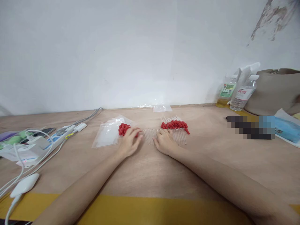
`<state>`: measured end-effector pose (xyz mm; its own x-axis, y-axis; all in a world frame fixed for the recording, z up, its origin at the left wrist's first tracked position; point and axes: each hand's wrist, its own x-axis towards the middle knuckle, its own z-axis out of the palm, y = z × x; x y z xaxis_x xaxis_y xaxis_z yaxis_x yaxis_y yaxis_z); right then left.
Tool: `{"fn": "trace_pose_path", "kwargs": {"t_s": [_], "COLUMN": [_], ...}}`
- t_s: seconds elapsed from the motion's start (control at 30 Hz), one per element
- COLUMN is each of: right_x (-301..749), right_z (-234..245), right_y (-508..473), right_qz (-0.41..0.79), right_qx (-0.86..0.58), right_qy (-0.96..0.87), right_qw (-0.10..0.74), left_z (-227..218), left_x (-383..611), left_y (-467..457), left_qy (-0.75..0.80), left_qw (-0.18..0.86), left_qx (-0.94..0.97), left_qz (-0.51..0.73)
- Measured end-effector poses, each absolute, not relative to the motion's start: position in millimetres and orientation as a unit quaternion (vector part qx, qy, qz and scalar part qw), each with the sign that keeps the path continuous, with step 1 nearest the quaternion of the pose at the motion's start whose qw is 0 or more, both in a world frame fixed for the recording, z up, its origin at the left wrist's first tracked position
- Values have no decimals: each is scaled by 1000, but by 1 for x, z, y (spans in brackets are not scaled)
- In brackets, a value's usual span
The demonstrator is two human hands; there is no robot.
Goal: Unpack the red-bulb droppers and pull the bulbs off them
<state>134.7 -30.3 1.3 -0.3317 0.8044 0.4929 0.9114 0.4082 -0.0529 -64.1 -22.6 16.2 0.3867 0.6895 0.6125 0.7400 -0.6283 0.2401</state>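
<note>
My left hand (131, 142) is over a loose pile of red rubber bulbs (123, 129), thumb and fingers apart, with nothing seen between them. To its right, a row of thin clear tubes (148, 137) lies side by side on the table. My right hand (166, 141) is closed over the middle of that row, its fingers bent onto the tubes and covering part of them. Just behind the right hand, several clear tubes fitted with red bulbs (174, 124) are laid together, their thin tips pointing toward the wall. Flat clear plastic bags (106, 135) lie left of the loose bulbs.
Another small clear bag (162, 108) lies by the wall. A power strip (56, 137) with white chargers and cables spreads over the left side. Two plastic bottles (242, 93) and a beige bag (274, 90) stand at back right, near a blue packet (287, 129).
</note>
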Motion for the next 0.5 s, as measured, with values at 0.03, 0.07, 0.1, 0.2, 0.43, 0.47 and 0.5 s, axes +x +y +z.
{"fn": "trace_pose_path", "kwargs": {"t_s": [0.03, 0.07, 0.1, 0.2, 0.43, 0.47, 0.5], "right_x": [134, 134, 134, 139, 185, 192, 199], "right_z": [1, 1, 1, 3, 20, 22, 23], "right_y": [-32, -33, -34, -35, -16, -12, -8], "right_qz": [-115, -112, -110, -105, -149, -164, -181], "right_qx": [-526, -521, -517, -513, -571, -577, -576], "right_qy": [-810, -812, -814, -813, -743, -735, -735], "right_qw": [233, 237, 240, 253, 316, 315, 310], "left_z": [14, 11, 9, 5, 11, 12, 12], "left_x": [-55, -47, -41, -32, -31, -32, -32], "left_y": [-27, -29, -31, -28, -18, -17, -16], "left_qy": [-417, -413, -412, -420, -393, -387, -382], "left_qw": [9, -16, -37, -77, -117, -122, -125], "left_qx": [-851, -865, -875, -886, -901, -903, -904], "left_qz": [-318, -285, -253, -181, -142, -142, -144]}}
